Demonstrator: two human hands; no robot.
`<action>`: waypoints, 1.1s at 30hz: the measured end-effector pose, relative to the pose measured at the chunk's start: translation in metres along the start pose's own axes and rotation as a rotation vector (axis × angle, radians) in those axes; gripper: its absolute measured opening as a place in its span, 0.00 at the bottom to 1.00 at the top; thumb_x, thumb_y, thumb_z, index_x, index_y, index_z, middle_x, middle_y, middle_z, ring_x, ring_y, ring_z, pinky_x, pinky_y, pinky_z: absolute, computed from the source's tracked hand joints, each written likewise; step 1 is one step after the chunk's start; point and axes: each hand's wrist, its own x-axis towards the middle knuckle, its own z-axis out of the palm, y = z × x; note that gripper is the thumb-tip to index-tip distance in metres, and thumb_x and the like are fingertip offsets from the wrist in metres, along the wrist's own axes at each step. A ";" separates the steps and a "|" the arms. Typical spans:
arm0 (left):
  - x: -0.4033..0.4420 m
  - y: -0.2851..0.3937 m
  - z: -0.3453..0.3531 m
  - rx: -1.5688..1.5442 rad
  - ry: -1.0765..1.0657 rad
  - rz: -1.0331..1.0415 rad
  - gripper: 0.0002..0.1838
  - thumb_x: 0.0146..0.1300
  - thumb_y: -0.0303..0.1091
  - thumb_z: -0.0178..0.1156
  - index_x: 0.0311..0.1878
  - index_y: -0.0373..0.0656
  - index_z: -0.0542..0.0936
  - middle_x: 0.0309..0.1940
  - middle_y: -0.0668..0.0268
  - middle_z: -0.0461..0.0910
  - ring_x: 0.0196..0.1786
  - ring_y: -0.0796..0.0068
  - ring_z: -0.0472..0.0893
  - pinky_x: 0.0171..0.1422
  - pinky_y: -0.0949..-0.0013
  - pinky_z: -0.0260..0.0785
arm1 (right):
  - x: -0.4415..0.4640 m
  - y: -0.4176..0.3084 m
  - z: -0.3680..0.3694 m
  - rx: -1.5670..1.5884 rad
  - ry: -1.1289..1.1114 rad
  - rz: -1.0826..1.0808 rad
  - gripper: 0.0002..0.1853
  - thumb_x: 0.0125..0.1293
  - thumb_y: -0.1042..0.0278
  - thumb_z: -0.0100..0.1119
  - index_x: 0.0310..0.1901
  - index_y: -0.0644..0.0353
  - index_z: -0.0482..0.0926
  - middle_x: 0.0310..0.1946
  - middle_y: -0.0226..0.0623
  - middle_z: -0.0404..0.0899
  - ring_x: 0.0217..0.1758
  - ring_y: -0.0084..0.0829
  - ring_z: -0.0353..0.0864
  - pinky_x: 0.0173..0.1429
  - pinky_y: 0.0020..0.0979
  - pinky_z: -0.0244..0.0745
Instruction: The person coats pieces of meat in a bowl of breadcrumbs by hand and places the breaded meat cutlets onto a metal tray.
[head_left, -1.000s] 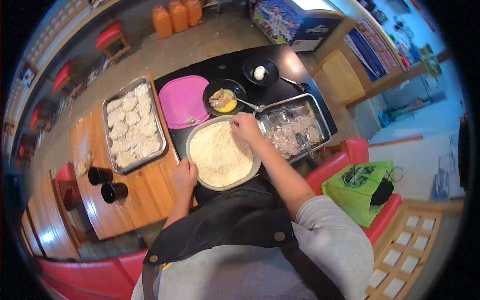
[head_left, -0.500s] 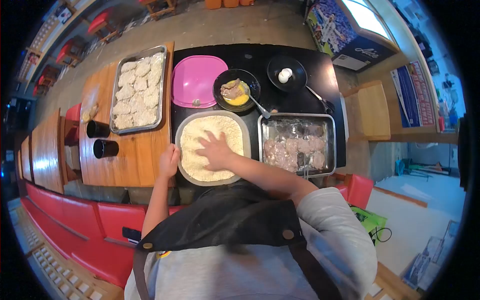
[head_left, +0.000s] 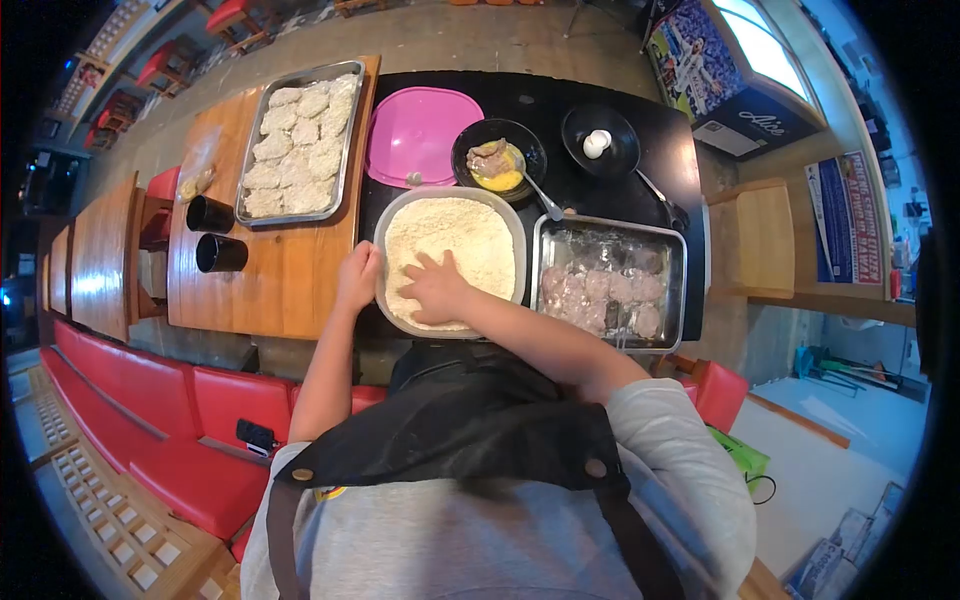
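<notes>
A pale plastic tub full of cream-coloured breadcrumbs stands in front of me on the black table. My right hand lies palm down on the crumbs with its fingers spread; whatever is under the palm is hidden. At the tub's left side, my left hand is closed on the rim. Behind the tub, a black bowl holds yellow beaten egg, a piece of raw meat and a spoon. To the right, a metal tray contains several pieces of raw meat.
A tray of crumb-coated pieces rests on the wooden table at left, near two black cups. A pink lid lies behind the tub. Farther right, a black bowl holds white eggs, with tongs beside it.
The whole view has shifted slightly. My right hand has slid a little left and toward me over the crumbs, while my left hand stays at the tub's rim.
</notes>
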 end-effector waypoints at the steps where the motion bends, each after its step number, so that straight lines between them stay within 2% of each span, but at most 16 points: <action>1: -0.001 -0.006 0.002 -0.003 0.000 -0.001 0.15 0.65 0.40 0.47 0.30 0.37 0.70 0.23 0.53 0.72 0.28 0.58 0.74 0.34 0.61 0.65 | -0.006 0.004 -0.001 -0.057 -0.080 0.026 0.22 0.50 0.53 0.61 0.50 0.41 0.78 0.60 0.36 0.62 0.69 0.46 0.53 0.63 0.65 0.47; 5: -0.003 -0.021 0.002 0.009 0.023 0.028 0.16 0.65 0.42 0.47 0.31 0.37 0.70 0.24 0.50 0.73 0.30 0.52 0.75 0.33 0.58 0.64 | -0.032 0.021 -0.011 -0.178 -0.084 0.075 0.24 0.48 0.58 0.62 0.51 0.43 0.76 0.59 0.40 0.61 0.68 0.48 0.53 0.60 0.67 0.52; 7: -0.010 -0.023 0.000 -0.003 0.039 0.026 0.16 0.65 0.42 0.47 0.31 0.38 0.71 0.25 0.49 0.74 0.31 0.49 0.75 0.33 0.57 0.65 | -0.047 0.014 -0.033 0.024 -0.021 0.305 0.28 0.47 0.67 0.62 0.55 0.44 0.72 0.62 0.46 0.57 0.66 0.55 0.53 0.59 0.64 0.58; 10: -0.017 -0.022 0.000 0.036 0.030 0.015 0.16 0.66 0.44 0.47 0.32 0.39 0.71 0.27 0.48 0.75 0.33 0.45 0.76 0.34 0.54 0.65 | -0.039 0.013 -0.013 0.025 -0.059 0.418 0.29 0.49 0.71 0.62 0.57 0.47 0.69 0.64 0.50 0.54 0.66 0.58 0.54 0.59 0.61 0.62; 11: -0.018 -0.024 0.004 0.028 0.046 0.016 0.16 0.66 0.44 0.47 0.32 0.39 0.71 0.27 0.47 0.75 0.33 0.44 0.76 0.34 0.53 0.65 | -0.029 0.018 0.007 -0.033 0.070 0.364 0.26 0.51 0.76 0.57 0.55 0.51 0.70 0.63 0.53 0.54 0.63 0.58 0.58 0.60 0.50 0.66; 12: -0.018 -0.026 0.006 0.021 0.059 0.014 0.16 0.67 0.44 0.47 0.33 0.39 0.71 0.28 0.47 0.76 0.34 0.43 0.76 0.34 0.52 0.65 | -0.021 0.022 0.016 -0.039 0.073 0.370 0.26 0.51 0.76 0.57 0.55 0.51 0.70 0.63 0.53 0.54 0.63 0.58 0.58 0.60 0.50 0.66; 14: -0.019 -0.020 -0.001 0.012 0.033 0.003 0.17 0.66 0.44 0.47 0.34 0.39 0.71 0.28 0.47 0.76 0.35 0.44 0.76 0.35 0.53 0.65 | -0.005 0.026 0.020 0.144 0.359 0.183 0.20 0.52 0.78 0.53 0.49 0.54 0.74 0.58 0.55 0.60 0.57 0.57 0.64 0.58 0.42 0.69; 18: -0.019 -0.023 -0.027 -0.001 -0.077 -0.030 0.17 0.66 0.43 0.48 0.33 0.37 0.73 0.29 0.48 0.76 0.35 0.47 0.77 0.37 0.55 0.66 | 0.007 0.010 -0.022 0.113 0.223 0.370 0.10 0.52 0.74 0.54 0.39 0.59 0.76 0.47 0.52 0.68 0.51 0.51 0.68 0.52 0.41 0.71; 21: -0.013 -0.035 -0.043 -0.048 -0.106 -0.022 0.17 0.65 0.42 0.49 0.33 0.36 0.75 0.29 0.49 0.77 0.35 0.49 0.77 0.38 0.56 0.67 | 0.018 0.008 -0.006 0.264 0.414 0.027 0.05 0.48 0.72 0.58 0.29 0.58 0.77 0.32 0.42 0.70 0.40 0.44 0.71 0.45 0.37 0.68; 22: -0.013 -0.040 -0.046 -0.025 -0.103 0.028 0.16 0.65 0.41 0.49 0.33 0.36 0.75 0.29 0.49 0.77 0.35 0.50 0.77 0.38 0.56 0.67 | 0.020 0.017 0.013 0.265 0.412 0.040 0.05 0.48 0.72 0.58 0.29 0.58 0.77 0.32 0.42 0.70 0.40 0.44 0.71 0.45 0.37 0.68; 24: -0.012 -0.042 -0.056 0.004 -0.119 0.070 0.15 0.64 0.40 0.50 0.33 0.36 0.75 0.30 0.49 0.77 0.35 0.50 0.77 0.39 0.57 0.67 | 0.021 0.035 0.038 0.504 0.258 0.309 0.03 0.47 0.72 0.61 0.26 0.58 0.76 0.28 0.41 0.68 0.39 0.42 0.71 0.43 0.36 0.69; 25: -0.011 -0.046 -0.060 0.053 -0.103 0.141 0.15 0.63 0.40 0.51 0.33 0.36 0.76 0.30 0.49 0.77 0.35 0.50 0.77 0.38 0.57 0.67 | 0.009 0.030 0.021 0.224 0.302 0.235 0.02 0.47 0.74 0.57 0.23 0.62 0.74 0.28 0.46 0.69 0.36 0.44 0.73 0.40 0.37 0.70; 26: -0.011 -0.050 -0.064 0.103 -0.088 0.212 0.14 0.63 0.39 0.52 0.32 0.36 0.76 0.29 0.49 0.77 0.35 0.49 0.77 0.37 0.57 0.68 | 0.000 0.023 0.003 0.219 0.308 0.244 0.02 0.47 0.74 0.57 0.23 0.62 0.74 0.28 0.46 0.69 0.36 0.44 0.73 0.40 0.37 0.70; 30: -0.002 -0.071 -0.057 0.153 -0.119 0.268 0.13 0.64 0.38 0.51 0.32 0.37 0.75 0.24 0.51 0.76 0.28 0.54 0.77 0.32 0.60 0.67 | -0.014 0.005 -0.039 0.284 0.675 0.360 0.04 0.45 0.77 0.61 0.23 0.58 0.77 0.25 0.39 0.72 0.31 0.35 0.75 0.37 0.31 0.71; 32: 0.001 -0.067 -0.049 0.054 -0.136 0.237 0.13 0.61 0.39 0.53 0.29 0.39 0.76 0.23 0.51 0.76 0.28 0.49 0.77 0.31 0.55 0.67 | -0.007 -0.002 -0.034 0.382 0.909 0.317 0.03 0.45 0.76 0.61 0.23 0.58 0.78 0.21 0.38 0.73 0.28 0.33 0.75 0.33 0.30 0.71; 33: 0.005 -0.062 -0.045 0.049 -0.088 0.290 0.12 0.61 0.39 0.53 0.29 0.41 0.76 0.22 0.53 0.76 0.27 0.51 0.77 0.29 0.55 0.67 | -0.002 0.003 -0.017 0.371 0.648 0.401 0.03 0.45 0.75 0.61 0.25 0.58 0.79 0.20 0.38 0.74 0.30 0.35 0.76 0.37 0.32 0.72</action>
